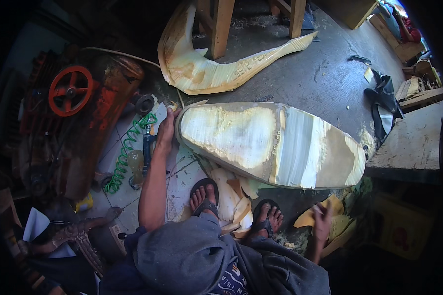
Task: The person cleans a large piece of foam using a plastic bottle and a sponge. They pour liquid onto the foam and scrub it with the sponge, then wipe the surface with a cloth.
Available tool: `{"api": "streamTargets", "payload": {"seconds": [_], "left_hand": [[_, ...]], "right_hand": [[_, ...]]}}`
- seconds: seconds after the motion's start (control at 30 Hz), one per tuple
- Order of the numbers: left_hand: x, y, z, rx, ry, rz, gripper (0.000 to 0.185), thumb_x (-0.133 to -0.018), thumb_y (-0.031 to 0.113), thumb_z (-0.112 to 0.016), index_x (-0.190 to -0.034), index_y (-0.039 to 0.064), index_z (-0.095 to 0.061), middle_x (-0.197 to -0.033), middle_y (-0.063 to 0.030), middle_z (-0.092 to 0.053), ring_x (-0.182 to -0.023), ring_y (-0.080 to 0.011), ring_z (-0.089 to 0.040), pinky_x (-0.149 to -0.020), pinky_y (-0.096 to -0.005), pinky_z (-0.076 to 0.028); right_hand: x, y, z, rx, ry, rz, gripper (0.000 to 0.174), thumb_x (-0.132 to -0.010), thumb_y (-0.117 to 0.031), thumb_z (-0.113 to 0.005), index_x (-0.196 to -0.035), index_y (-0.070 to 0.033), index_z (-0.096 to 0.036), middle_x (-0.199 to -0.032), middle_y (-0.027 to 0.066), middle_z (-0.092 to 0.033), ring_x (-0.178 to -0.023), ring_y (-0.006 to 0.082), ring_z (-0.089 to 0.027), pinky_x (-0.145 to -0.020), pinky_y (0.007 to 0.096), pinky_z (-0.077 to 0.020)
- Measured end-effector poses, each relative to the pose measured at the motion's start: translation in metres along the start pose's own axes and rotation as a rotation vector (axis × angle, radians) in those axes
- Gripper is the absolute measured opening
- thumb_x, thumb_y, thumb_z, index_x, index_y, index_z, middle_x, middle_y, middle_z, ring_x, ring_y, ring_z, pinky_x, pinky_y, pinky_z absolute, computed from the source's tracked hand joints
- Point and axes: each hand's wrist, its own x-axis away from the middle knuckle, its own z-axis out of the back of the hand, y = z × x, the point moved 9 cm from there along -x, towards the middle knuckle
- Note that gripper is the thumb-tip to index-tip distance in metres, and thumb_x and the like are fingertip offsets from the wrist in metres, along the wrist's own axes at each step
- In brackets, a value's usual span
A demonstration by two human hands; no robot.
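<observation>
A long foam motorcycle seat pad, with pale shaved areas and brownish-grey skin, lies across the floor in front of me. My left hand rests against its rounded left end, the fingers partly hidden at the edge. Off to the lower right, my right hand is away from the pad, over yellowish foam scraps; it is blurred, so whether it holds anything is unclear. Cut foam slabs lie between my sandalled feet, partly under the pad's near edge.
A rusty compressor with a red wheel stands left, by a coiled green air hose and a spray gun. A curved foam piece lies beyond, near wooden legs. Black cloth and a board are right. Another person is far right.
</observation>
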Motion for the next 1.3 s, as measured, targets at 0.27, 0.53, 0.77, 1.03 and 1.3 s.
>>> {"api": "streamTargets", "payload": {"seconds": [0.27, 0.53, 0.77, 1.03, 1.3], "left_hand": [[0.043, -0.013, -0.026, 0.227, -0.045, 0.078, 0.071, -0.105, 0.062, -0.045, -0.136, 0.000, -0.061, -0.131, -0.0119, -0.065, -0.117, -0.0191, -0.062, -0.100, -0.0326, -0.049], [0.122, -0.078, -0.148, 0.674, -0.207, 0.511, 0.068, -0.104, 0.063, -0.046, -0.145, 0.009, -0.052, -0.146, -0.0146, -0.053, -0.137, -0.0329, -0.048, -0.116, -0.0514, -0.037], [0.132, -0.086, -0.198, 0.868, -0.134, 0.623, 0.066, -0.108, 0.053, -0.027, -0.152, 0.008, -0.044, -0.153, -0.0165, -0.048, -0.140, -0.0343, -0.049, -0.117, -0.0509, -0.041], [0.181, -0.109, -0.284, 0.701, -0.358, 0.712, 0.062, -0.108, 0.049, -0.030, -0.150, 0.007, -0.047, -0.151, -0.0136, -0.051, -0.138, -0.0295, -0.049, -0.119, -0.0458, -0.036], [0.162, -0.092, -0.300, 0.607, -0.428, 0.666, 0.069, -0.110, 0.055, -0.025, -0.150, 0.003, -0.047, -0.149, -0.0185, -0.053, -0.138, -0.0319, -0.050, -0.119, -0.0464, -0.035]], "right_hand": [[-0.061, -0.059, -0.075, -0.395, -0.086, 0.094, 0.100, -0.100, -0.031, -0.068, -0.166, -0.012, 0.005, -0.166, 0.0239, -0.021, -0.137, 0.0375, -0.050, -0.112, 0.0487, -0.0446], [-0.064, -0.023, -0.090, -0.354, 0.160, -0.085, 0.074, -0.104, -0.032, -0.062, -0.162, -0.009, -0.022, -0.151, 0.0224, -0.043, -0.128, 0.0331, -0.056, -0.096, 0.0465, -0.0573], [0.008, 0.046, -0.181, -0.455, -0.437, -0.560, 0.065, -0.108, -0.051, -0.047, -0.154, -0.007, -0.036, -0.138, 0.0190, -0.057, -0.111, 0.0339, -0.066, -0.086, 0.0435, -0.0598], [-0.007, 0.044, -0.146, -1.038, 0.004, -0.504, 0.076, -0.106, -0.066, -0.030, -0.153, -0.007, -0.037, -0.154, 0.0200, -0.047, -0.139, 0.0390, -0.048, -0.112, 0.0548, -0.0439], [0.015, 0.058, -0.163, -1.137, 0.008, -0.612, 0.059, -0.110, -0.053, -0.038, -0.143, -0.006, -0.050, -0.142, 0.0159, -0.059, -0.128, 0.0343, -0.057, -0.106, 0.0522, -0.0479]]}}
